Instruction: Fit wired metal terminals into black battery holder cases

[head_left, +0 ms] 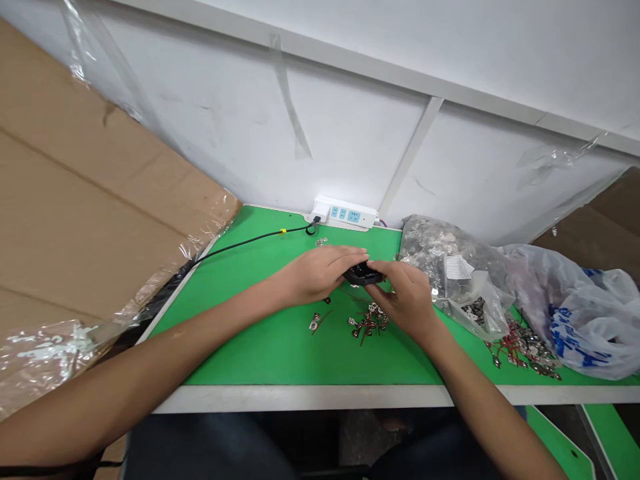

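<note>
Between my two hands, a little above the green tabletop, is a small black plastic housing with a hollow, open top. My left hand is closed on its left side, fingers stretched along the far edge. My right hand pinches the right side with thumb and fingers. Details inside the housing are too small to make out. Just below the hands lies a loose pile of small metal parts with red wires. One similar wired part rests apart to the left.
A white power strip stands against the wall, with a black cable running left from it. Clear plastic bags of parts and a white bag with blue print sit at right, near more wired parts. Cardboard leans at left.
</note>
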Available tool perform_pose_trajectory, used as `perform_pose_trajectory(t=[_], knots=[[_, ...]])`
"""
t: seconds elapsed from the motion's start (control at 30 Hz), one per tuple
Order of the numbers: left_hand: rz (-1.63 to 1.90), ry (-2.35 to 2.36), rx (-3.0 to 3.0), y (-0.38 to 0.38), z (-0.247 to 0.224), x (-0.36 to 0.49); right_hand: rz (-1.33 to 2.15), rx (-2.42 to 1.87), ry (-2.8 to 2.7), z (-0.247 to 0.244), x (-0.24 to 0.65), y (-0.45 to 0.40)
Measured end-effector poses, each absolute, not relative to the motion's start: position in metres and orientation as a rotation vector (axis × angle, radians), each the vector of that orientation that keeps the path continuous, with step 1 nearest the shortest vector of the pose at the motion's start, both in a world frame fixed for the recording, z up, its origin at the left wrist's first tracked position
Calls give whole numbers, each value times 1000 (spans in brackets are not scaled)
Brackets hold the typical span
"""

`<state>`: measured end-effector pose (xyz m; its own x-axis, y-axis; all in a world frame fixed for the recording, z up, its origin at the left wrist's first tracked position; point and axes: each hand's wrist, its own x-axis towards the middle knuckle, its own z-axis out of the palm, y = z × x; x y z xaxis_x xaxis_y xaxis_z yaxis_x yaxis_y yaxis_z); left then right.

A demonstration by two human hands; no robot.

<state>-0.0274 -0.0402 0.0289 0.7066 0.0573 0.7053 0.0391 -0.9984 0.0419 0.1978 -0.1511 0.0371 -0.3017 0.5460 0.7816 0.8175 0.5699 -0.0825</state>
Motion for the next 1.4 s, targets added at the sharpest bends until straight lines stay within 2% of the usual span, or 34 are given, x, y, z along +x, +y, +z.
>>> perform_pose_trajectory(t=[0.6,0.83,1.07,1.4], knots=[[1423,81,3138,-39,31,-31,-52,-1177,-1735,43,178,-162],[1496,22,2903,-53,50,-33,201,-981,-1614,36,190,-158],[1386,-124,2823,-58,42,-32,376,-907,-1498,30,193,-155],[1400,-26,2744,-69,42,-25,202,-893,-1564,32,193,-153]])
